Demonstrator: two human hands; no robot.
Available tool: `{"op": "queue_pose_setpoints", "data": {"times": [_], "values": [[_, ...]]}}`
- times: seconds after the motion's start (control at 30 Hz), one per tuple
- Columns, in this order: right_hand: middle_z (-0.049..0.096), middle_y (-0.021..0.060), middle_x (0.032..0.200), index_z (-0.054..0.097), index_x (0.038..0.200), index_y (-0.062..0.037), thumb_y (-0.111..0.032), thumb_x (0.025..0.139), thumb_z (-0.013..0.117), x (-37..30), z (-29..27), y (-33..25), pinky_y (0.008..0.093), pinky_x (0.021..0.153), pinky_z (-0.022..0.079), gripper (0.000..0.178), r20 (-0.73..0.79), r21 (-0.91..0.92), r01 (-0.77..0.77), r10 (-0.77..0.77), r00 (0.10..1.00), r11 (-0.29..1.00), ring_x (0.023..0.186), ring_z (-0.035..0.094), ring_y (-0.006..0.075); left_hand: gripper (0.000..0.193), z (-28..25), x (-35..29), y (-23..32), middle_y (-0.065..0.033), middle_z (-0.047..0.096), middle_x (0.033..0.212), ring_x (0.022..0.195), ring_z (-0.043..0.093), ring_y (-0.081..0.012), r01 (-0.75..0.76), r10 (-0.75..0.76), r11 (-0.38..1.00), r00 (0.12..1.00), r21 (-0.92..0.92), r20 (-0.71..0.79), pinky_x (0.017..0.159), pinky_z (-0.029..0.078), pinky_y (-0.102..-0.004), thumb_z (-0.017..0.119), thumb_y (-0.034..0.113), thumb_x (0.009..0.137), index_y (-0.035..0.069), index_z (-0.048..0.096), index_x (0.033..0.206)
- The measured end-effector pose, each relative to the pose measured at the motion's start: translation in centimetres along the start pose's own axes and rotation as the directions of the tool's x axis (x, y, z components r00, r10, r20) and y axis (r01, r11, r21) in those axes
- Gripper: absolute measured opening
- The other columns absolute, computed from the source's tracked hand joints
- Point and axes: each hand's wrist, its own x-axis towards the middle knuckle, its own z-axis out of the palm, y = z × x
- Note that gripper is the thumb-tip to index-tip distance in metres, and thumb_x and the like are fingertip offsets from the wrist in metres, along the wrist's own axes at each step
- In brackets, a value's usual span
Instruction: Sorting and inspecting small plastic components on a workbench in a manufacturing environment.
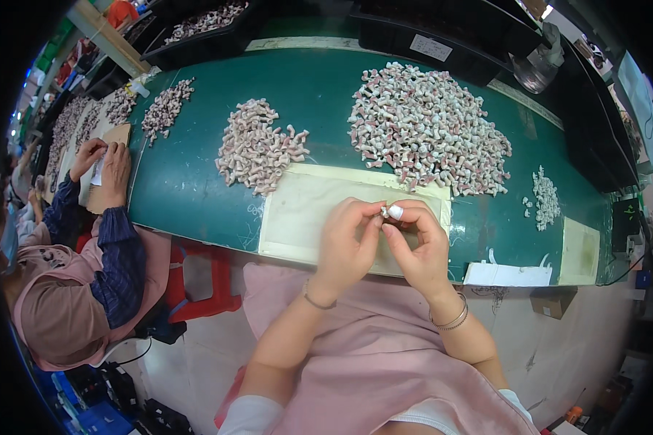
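Over the pale work mat (290, 217) my two hands meet, fingertips pinched together. Between the thumb and fingers of my right hand (426, 250) is a small white tube-like piece (395, 212). My left hand (347, 243) is closed in a pinch at the other end of it; whether it grips that end or another tiny bit is too small to tell. Behind the mat lies a large heap of small white and pinkish tubular pieces (428, 130). A smaller heap of pinkish-beige tubular pieces (260, 148) lies to its left.
Small white pieces (545, 199) lie on the green table (326, 72) at right, near a white flat strip (508, 274) and a pale pad (579, 250). Black bins (442, 36) line the back. A co-worker (87, 283) sits at left beside a red stool (203, 283).
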Motion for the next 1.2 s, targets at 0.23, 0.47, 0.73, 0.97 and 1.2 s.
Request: {"op": "queue_pose_setpoints", "data": {"times": [0.23,0.47,0.73,0.97,1.2], "values": [[0.061,0.0124,0.092,0.060,0.098,0.0000,-0.005,0.077,0.075,1.4,-1.8,-0.4,0.0349,0.074,0.049,0.026,0.067,-0.318,0.057,-0.037,0.997,0.946,0.084,0.060,0.0276,0.035,0.5,0.1,0.2,-0.0105,0.062,0.090,0.079,0.058,-0.0271,-0.041,0.040,0.999,0.999,0.034,0.031,0.073,0.045,-0.0381,0.061,-0.003,0.084,0.004,0.057,0.118],[0.055,0.0117,0.082,0.056,0.088,-0.0033,-0.005,0.077,0.070,2.8,-2.8,-0.8,0.0401,0.071,0.041,0.018,0.205,-0.556,0.319,-0.245,0.948,0.768,0.075,0.053,0.0308,0.043,0.0,0.2,0.4,-0.0101,0.063,0.101,0.093,0.060,-0.0273,-0.234,0.205,0.949,0.967,0.210,0.150,0.086,0.042,-0.0385,0.065,-0.002,0.079,0.005,0.056,0.120],[0.059,0.0120,0.079,0.058,0.081,-0.0040,-0.014,0.079,0.072,5.1,-6.0,1.0,0.0431,0.072,0.044,0.017,0.152,-0.827,0.170,-0.078,0.985,0.537,0.079,0.057,0.0318,0.022,-7.4,5.1,-1.6,-0.0120,0.057,0.090,0.090,0.054,-0.0307,-0.160,0.241,0.570,0.970,0.806,0.022,0.079,0.039,-0.0421,0.067,0.004,0.078,0.007,0.062,0.099],[0.059,0.0102,0.074,0.058,0.078,-0.0045,-0.013,0.079,0.073,4.8,-6.7,-0.4,0.0416,0.068,0.044,0.017,0.113,-0.777,0.144,-0.089,0.990,0.612,0.074,0.058,0.0306,0.019,-7.4,7.5,-3.5,-0.0096,0.059,0.088,0.089,0.056,-0.0285,-0.207,0.183,0.384,0.972,0.900,0.146,0.077,0.041,-0.0421,0.070,0.012,0.078,0.008,0.063,0.095],[0.060,0.0117,0.070,0.061,0.078,-0.0009,-0.015,0.084,0.071,1.1,-15.0,-0.7,0.0359,0.056,0.047,0.019,-0.130,-0.720,-0.127,0.047,0.990,0.682,0.062,0.059,0.0265,0.014,-6.6,5.9,-2.1,-0.0075,0.058,0.089,0.085,0.054,-0.0276,-0.323,0.197,0.423,0.945,0.847,0.262,0.076,0.040,-0.0408,0.066,0.006,0.080,0.008,0.059,0.093]]}}
